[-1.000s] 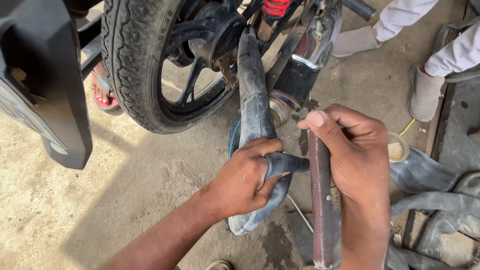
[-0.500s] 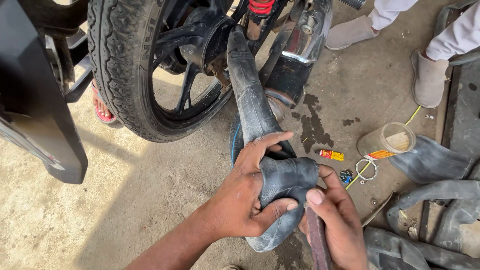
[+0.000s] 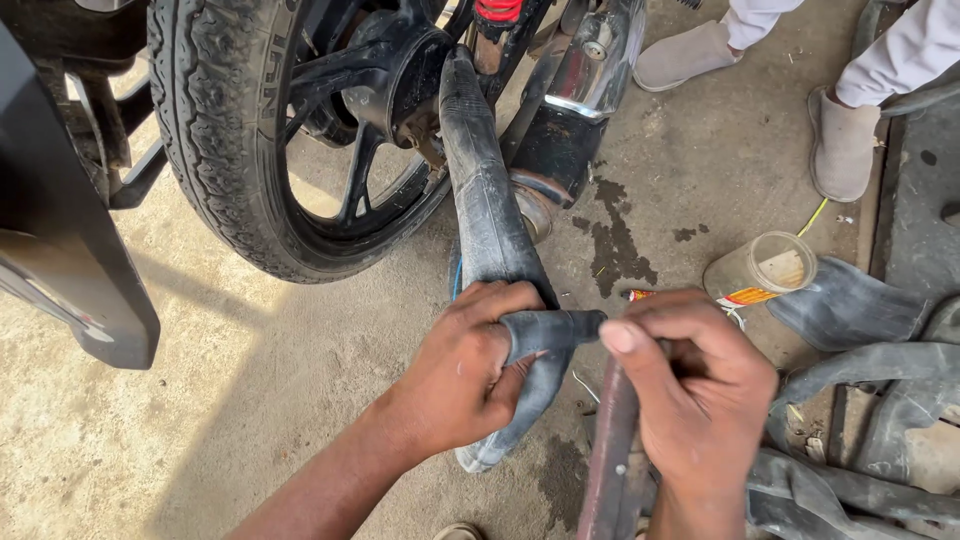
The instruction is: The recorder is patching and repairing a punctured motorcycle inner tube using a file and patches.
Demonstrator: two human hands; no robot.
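Observation:
My left hand (image 3: 468, 375) grips a folded bend of a black rubber inner tube (image 3: 487, 215) that runs up toward the motorcycle's rear wheel (image 3: 250, 120). The fold sticks out to the right between my thumb and fingers. My right hand (image 3: 695, 385) is closed around a long, flat, reddish-brown tool (image 3: 608, 460) held upright, its upper end right at the tip of the fold. The tool's top is hidden behind my fingers.
A motorcycle tyre, black cast wheel and chrome exhaust (image 3: 590, 70) fill the top. A clear plastic cup (image 3: 765, 268) lies on the concrete at right, beside loose old tubes (image 3: 860, 310). Another person's feet in grey slippers (image 3: 840, 140) stand at top right. A black panel (image 3: 60, 250) is at left.
The camera view has shifted. My right hand came back up from under the fold and now holds the tool at the fold's tip. My left hand keeps its grip on the tube.

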